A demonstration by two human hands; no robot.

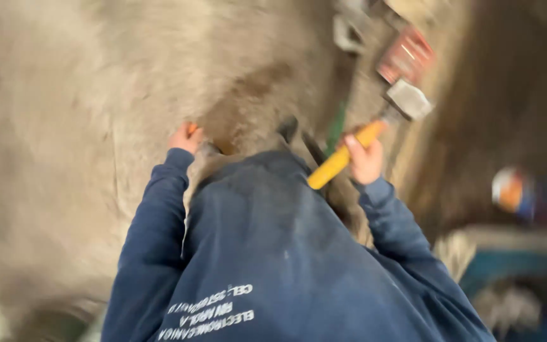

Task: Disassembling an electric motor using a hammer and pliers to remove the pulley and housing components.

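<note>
The picture is blurred by motion. My right hand (363, 159) grips a hammer (375, 130) by its yellow handle, with the grey metal head up and to the right. My left hand (183, 139) is pressed to the grey concrete floor (83, 126). It is curled around a small orange object (192, 128) that is mostly hidden. Both arms are in dark blue sleeves. My blue sweatshirt (273, 253) fills the lower middle. A brownish patch of floor (248, 101) lies between my hands.
A red flat object (406, 56) and a grey metal piece (347, 31) lie at the top. A thin green thing (335, 126) lies near the hammer handle. A blurred white, orange and blue item (520, 191) and a blue container (514, 278) are at the right.
</note>
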